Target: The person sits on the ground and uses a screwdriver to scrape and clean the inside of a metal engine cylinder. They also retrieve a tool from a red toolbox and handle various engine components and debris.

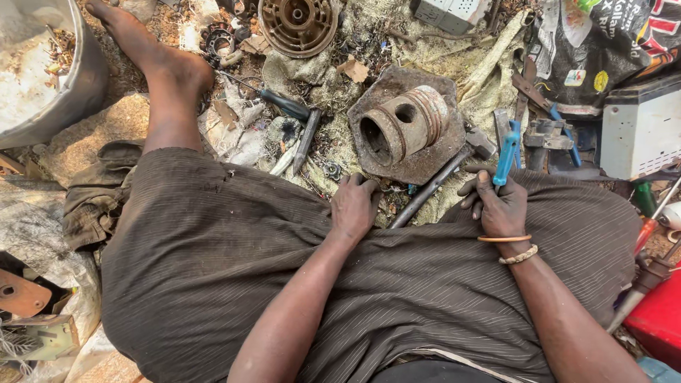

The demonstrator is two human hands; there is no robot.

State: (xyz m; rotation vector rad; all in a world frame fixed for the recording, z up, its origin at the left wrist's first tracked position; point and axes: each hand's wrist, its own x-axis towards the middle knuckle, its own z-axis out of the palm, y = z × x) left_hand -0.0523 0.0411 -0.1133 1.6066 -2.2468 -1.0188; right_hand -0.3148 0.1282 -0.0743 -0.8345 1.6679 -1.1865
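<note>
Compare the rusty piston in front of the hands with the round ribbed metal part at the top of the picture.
The piston lies on its side on a flat metal plate; the round ribbed part lies flat, face up, on the littered ground. The piston is a hollow cylinder with a side hole and ring grooves; the round part is a shallow disc with spokes around a centre hub. Both are rusty brown metal, untouched by either hand.

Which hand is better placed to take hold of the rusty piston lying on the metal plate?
Probably the left. The left hand lies empty on the cloth just below the piston, near its open end. The right hand is further right and already grips a blue-handled tool.
</note>
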